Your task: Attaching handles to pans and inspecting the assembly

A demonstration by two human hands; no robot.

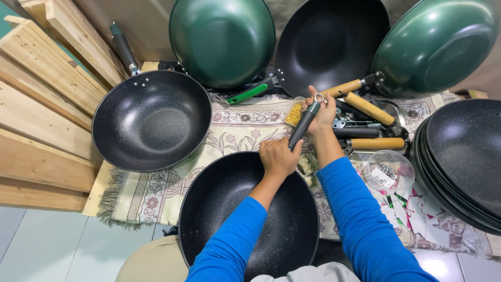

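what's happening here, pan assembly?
A person in blue sleeves has a black wok in front of them. The left hand grips the base of its dark handle; the right hand is at the handle's far end, by the metal ring. More black and green woks, loose wooden handles and a small tub of brass-coloured parts lie around on a patterned cloth.
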